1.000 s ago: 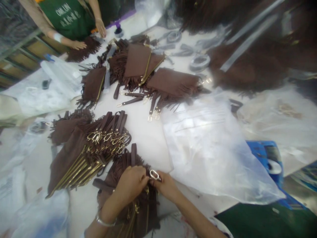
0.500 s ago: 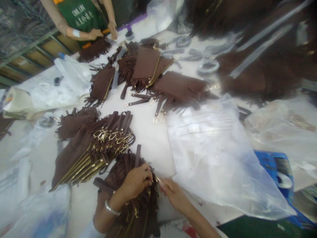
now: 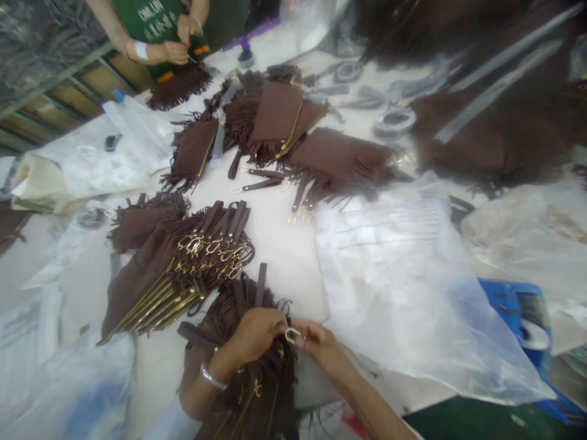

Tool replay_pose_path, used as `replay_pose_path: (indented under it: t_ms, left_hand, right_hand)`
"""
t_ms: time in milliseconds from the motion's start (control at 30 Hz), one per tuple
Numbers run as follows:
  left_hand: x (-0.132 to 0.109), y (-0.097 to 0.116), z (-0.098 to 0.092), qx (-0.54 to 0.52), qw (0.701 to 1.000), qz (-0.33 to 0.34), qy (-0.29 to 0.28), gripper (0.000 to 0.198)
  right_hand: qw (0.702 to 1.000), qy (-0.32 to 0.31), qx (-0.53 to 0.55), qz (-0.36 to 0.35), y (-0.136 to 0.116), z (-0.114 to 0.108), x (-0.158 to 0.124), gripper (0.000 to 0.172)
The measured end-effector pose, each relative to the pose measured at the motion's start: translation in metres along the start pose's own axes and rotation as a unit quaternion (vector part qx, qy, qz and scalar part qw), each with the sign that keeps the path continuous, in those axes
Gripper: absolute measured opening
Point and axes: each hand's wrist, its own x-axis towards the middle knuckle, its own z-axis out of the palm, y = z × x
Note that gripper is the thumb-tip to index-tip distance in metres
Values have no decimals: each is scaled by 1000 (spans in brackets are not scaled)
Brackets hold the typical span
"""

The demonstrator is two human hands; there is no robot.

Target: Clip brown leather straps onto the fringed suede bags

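My left hand [image 3: 253,335] and my right hand [image 3: 318,344] meet over a brown fringed pouch [image 3: 238,305] lying at the near edge of the white table [image 3: 279,244]. Both hands pinch a small metal clasp [image 3: 292,334] between their fingertips. The left wrist wears a silver bangle [image 3: 211,379]. Just left of my hands lies a fanned stack of the same brown pouches [image 3: 156,281] with gold zips and gold clasps.
More brown fringed pouches [image 3: 275,113] and loose straps [image 3: 257,183] lie mid-table. Clear plastic bags [image 3: 403,281] cover the right side, over a blue object [image 3: 518,305]. Across the table a person in a green apron [image 3: 156,18] handles a fringed piece [image 3: 177,85].
My fingers have closed together again on the clasp after parting slightly. The view has shifted a little. The person opposite has raised both hands together in front of the apron.
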Motion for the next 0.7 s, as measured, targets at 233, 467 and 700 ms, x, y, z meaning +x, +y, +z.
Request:
replay_pose_path:
  t_ms: [233,467,700]
  left_hand:
    - [0,0,0,-3,1000,0,-6,16]
    - [1,2,-5,-15,1000,2,-19,17]
    - [2,0,-5,-27,999,-1,-25,17]
  right_hand:
    - [989,68,-118,-64,-3,10,-3,11]
    - [958,86,-238,-138,3,14,-6,25]
    - [925,52,-347,-145,9,13,0,26]
